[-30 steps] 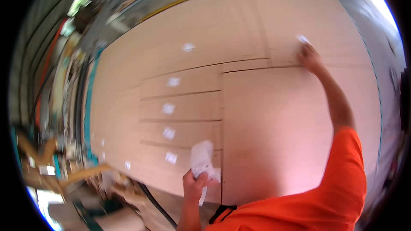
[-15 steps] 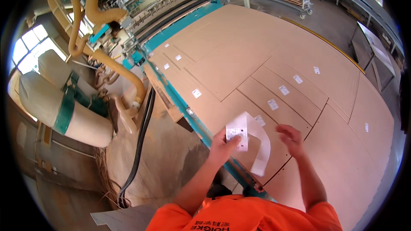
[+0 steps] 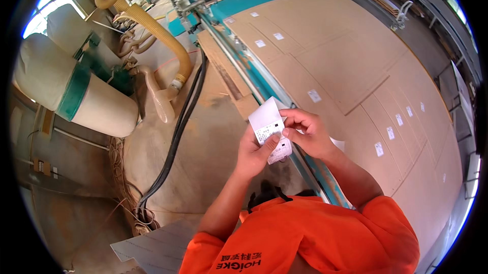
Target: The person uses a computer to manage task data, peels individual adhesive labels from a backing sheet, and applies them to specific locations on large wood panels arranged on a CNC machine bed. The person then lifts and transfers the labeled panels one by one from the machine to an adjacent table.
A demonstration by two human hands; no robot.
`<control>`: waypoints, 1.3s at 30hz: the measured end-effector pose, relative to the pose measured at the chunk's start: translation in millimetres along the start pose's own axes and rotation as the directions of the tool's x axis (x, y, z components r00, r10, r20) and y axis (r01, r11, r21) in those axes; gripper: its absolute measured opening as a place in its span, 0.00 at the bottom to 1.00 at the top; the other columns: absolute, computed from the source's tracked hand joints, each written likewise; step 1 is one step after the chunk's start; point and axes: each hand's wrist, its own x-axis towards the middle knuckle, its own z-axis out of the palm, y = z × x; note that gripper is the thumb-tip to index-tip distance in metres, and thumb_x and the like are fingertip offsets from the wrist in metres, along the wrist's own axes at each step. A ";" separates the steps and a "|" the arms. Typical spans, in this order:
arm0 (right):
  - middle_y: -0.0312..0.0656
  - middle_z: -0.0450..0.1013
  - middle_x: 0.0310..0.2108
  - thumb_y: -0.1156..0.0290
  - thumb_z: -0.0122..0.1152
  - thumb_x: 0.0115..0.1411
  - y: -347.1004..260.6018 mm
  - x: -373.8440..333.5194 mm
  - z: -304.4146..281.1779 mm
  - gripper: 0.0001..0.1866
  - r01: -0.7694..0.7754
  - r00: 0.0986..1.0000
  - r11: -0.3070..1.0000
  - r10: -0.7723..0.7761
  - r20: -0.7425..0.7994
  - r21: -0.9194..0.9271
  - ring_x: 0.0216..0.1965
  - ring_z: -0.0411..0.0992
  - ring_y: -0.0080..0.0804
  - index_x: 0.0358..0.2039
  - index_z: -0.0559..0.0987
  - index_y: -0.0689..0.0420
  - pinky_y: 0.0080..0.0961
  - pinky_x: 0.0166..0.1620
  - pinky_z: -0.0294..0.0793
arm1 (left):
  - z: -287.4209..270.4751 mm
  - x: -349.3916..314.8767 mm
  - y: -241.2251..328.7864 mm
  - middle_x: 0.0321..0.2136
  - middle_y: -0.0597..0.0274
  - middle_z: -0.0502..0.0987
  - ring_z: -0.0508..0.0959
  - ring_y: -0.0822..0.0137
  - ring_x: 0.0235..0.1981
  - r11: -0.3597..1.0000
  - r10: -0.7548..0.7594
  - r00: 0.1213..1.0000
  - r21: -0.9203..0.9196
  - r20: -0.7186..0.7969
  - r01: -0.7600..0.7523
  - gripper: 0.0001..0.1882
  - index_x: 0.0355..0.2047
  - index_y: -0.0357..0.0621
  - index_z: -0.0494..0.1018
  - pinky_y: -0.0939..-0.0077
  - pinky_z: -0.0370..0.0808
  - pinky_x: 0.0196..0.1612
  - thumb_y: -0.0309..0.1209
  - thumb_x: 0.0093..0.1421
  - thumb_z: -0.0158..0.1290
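Observation:
A strip of white printed labels [image 3: 265, 115] is held up in front of me, over the near edge of the machine bed. My left hand [image 3: 252, 156] grips it from the left, thumb lying across the printed face. At its right edge, my right hand [image 3: 311, 135] closes thumb and fingers on the strip; a loose white end shows behind that wrist. To the right lies a large brown board [image 3: 325, 35], cut by grooves into rectangular panels. Several panels bear a white label, such as this label [image 3: 314, 95] nearest my hands.
A teal machine edge with a metal rail [image 3: 269, 85] runs along the board's left side. Black cables [image 3: 179, 130] cross the floor on the left. Beyond them stand dust-collector bags [image 3: 104, 103] and a yellow hose [image 3: 161, 35]. A trolley [image 3: 401, 13] is at the far right.
My right hand has come in from above the board and taken hold of the label strip. The view has swung left, so the board appears farther right.

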 end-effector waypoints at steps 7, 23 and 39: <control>0.35 0.71 0.27 0.80 0.56 0.53 13.3 104.2 56.0 0.19 0.009 1.000 1.000 -0.009 0.018 0.000 0.28 0.67 0.16 0.48 0.70 0.62 0.16 0.34 0.67 | -89.1 36.3 18.4 0.35 0.65 0.75 0.74 0.75 0.35 0.996 -0.087 0.989 -0.046 -0.118 0.082 0.11 0.42 0.36 0.70 0.80 0.71 0.38 0.24 0.58 0.51; 0.39 0.76 0.30 0.77 0.63 0.46 128.0 324.1 -22.2 0.15 0.450 0.893 0.854 -0.425 0.147 -0.262 0.32 0.72 0.37 0.37 0.79 0.55 0.30 0.35 0.69 | -179.1 266.2 -25.0 0.28 0.69 0.74 0.70 0.80 0.27 0.948 -0.264 0.962 0.162 -0.077 0.273 0.07 0.34 0.37 0.74 0.85 0.68 0.29 0.28 0.57 0.54; 0.35 0.74 0.26 0.72 0.58 0.52 288.7 452.6 -184.8 0.05 -0.121 0.921 0.949 0.217 -0.322 0.293 0.29 0.70 0.21 0.28 0.77 0.60 0.19 0.33 0.70 | -173.6 396.4 -84.2 0.28 0.66 0.75 0.72 0.79 0.27 0.713 -0.600 0.792 0.376 -0.109 0.592 0.08 0.34 0.33 0.73 0.83 0.70 0.30 0.20 0.53 0.51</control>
